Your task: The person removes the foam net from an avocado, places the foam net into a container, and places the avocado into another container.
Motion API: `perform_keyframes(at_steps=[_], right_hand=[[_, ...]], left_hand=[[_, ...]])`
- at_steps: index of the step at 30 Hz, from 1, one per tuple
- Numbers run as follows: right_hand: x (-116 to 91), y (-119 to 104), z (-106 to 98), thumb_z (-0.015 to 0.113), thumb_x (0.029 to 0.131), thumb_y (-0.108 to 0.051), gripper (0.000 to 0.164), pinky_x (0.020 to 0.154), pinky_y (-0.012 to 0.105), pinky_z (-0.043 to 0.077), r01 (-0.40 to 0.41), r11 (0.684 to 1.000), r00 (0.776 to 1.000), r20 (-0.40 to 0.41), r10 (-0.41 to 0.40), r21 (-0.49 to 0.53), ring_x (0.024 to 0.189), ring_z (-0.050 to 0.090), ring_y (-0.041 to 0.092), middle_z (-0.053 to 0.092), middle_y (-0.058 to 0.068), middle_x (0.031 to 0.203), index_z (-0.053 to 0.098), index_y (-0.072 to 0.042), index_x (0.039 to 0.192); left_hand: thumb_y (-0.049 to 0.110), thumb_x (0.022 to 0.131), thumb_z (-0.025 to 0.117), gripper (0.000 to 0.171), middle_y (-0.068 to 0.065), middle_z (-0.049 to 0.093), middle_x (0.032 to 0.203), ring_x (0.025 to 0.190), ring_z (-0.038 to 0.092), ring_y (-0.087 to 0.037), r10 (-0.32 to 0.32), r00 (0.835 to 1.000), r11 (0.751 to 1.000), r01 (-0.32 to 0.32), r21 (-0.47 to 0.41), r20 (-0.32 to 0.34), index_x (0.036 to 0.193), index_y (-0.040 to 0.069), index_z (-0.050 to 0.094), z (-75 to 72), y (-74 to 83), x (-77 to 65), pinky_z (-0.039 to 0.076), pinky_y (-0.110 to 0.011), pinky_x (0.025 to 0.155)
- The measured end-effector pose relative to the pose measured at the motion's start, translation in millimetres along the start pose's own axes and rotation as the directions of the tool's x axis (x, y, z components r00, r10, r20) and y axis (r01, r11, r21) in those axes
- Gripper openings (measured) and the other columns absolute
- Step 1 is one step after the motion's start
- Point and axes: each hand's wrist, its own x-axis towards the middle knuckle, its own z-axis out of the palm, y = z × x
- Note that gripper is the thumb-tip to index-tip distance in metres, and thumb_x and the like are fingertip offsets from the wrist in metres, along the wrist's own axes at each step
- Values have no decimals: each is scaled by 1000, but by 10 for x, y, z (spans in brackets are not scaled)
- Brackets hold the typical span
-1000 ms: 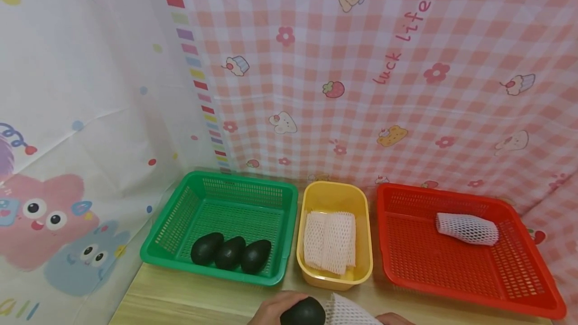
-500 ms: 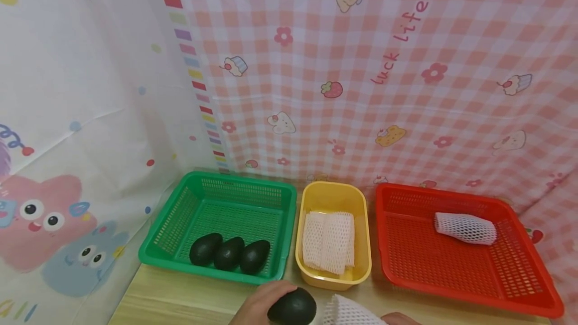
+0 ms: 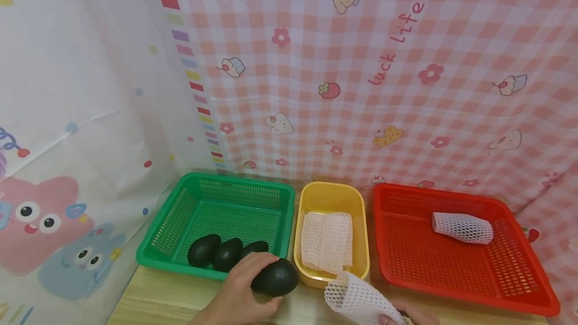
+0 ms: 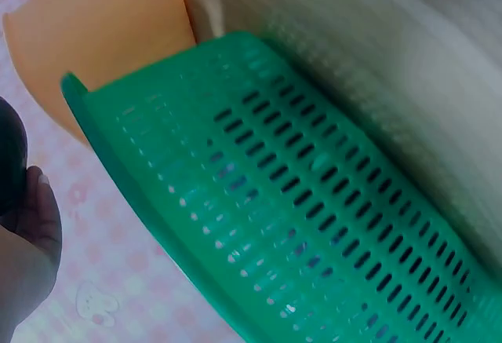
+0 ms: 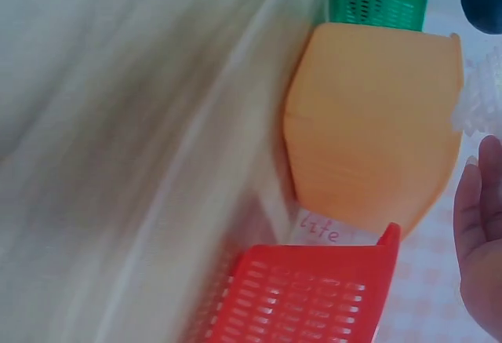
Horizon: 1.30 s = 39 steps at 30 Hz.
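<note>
My left hand (image 3: 247, 289) grips a dark green avocado (image 3: 276, 278) in front of the green basket (image 3: 181, 264). To its right, my right hand (image 3: 413, 312) holds a white foam net sleeve (image 3: 358, 299), whose open end faces the avocado, the two apart. Several more avocados (image 3: 204, 250) lie in the green basket, one partly hidden behind my left hand. In the left wrist view the avocado (image 4: 9, 158) and hand show at the left edge. At the right edge of the right wrist view appear the sleeve (image 5: 482, 96) and my right hand (image 5: 480, 241).
A yellow bin (image 3: 333, 190) with folded foam net sleeves (image 3: 327, 242) stands between the green basket and a red basket (image 3: 424, 275). One sleeved item (image 3: 462, 227) lies in the red basket. A checked cloth (image 3: 307, 114) hangs behind, above the wooden table (image 3: 149, 292).
Both hands have risen further into the head view. The left hand has carried the avocado up and left, away from the sleeve, which now reaches the yellow bin's front edge in view.
</note>
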Motion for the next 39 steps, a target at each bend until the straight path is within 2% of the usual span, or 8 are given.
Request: perform_keyframes(at_steps=[2, 5, 10, 13, 17, 23, 29, 39], right_hand=[[-65, -200, 31, 83, 87, -12, 16, 66, 26, 53, 45, 997, 992, -118, -37, 67, 77, 65, 6, 72, -8, 87, 77, -13, 101], [-59, -329, 76, 84, 82, 1, 20, 62, 29, 55, 179, 978, 960, -236, -152, 102, 71, 66, 10, 73, -7, 83, 76, -12, 95], [48, -388, 145, 86, 75, 10, 24, 58, 24, 56, 286, 950, 908, -351, -228, 124, 68, 66, 8, 74, -2, 81, 76, -4, 92], [104, -418, 167, 85, 74, 13, 25, 60, 21, 56, 304, 942, 896, -380, -231, 142, 70, 67, 7, 75, -4, 83, 76, 0, 94], [183, -479, 157, 84, 78, 11, 25, 63, 22, 58, 269, 943, 912, -367, -184, 194, 75, 68, 7, 74, -6, 88, 75, 1, 99], [320, -603, 135, 81, 87, 5, 25, 63, 30, 61, 222, 931, 942, -308, -129, 289, 78, 69, 11, 73, 5, 92, 71, 3, 110], [493, -661, 169, 82, 89, -3, 26, 65, 25, 58, 203, 940, 948, -294, -119, 274, 80, 66, 8, 74, 11, 94, 72, 0, 113], [691, -843, 254, 81, 93, -12, 32, 70, 22, 58, 102, 945, 967, -253, -21, 312, 81, 68, 10, 74, 14, 97, 69, 4, 118]], left_hand=[[14, 65, 94, 73, 1, 68, 127, 113, 65, -20, 9, 1000, 1000, -8, 15, -19, 132, 16, 65, -24, -37, 37, 57, -38, 93], [13, 64, 93, 73, 1, 69, 127, 112, 66, -20, -7, 999, 1000, 8, 29, -39, 131, 16, 66, -63, -88, 82, 58, -38, 91], [11, 66, 93, 70, 2, 69, 125, 108, 67, -19, -78, 996, 996, 79, 28, -46, 131, 17, 67, -139, -163, 139, 60, -37, 83], [14, 68, 94, 67, 3, 69, 125, 108, 67, -18, -128, 991, 989, 131, 66, -50, 130, 18, 67, -185, -196, 174, 60, -37, 81], [19, 72, 94, 65, 3, 69, 127, 112, 67, -18, -193, 980, 973, 197, 118, -40, 131, 18, 68, -255, -239, 238, 60, -39, 83], [22, 77, 92, 65, -1, 68, 132, 118, 65, -22, -230, 973, 963, 228, 145, -5, 136, 14, 67, -345, -333, 304, 60, -41, 83], [22, 80, 90, 66, -6, 67, 135, 122, 64, -26, -248, 969, 958, 245, 149, 2, 140, 13, 66, -372, -476, 337, 60, -44, 84], [24, 82, 88, 67, -12, 64, 139, 125, 62, -33, -385, 922, 918, 379, 117, 39, 143, 10, 64, -370, -658, 447, 58, -51, 90]])
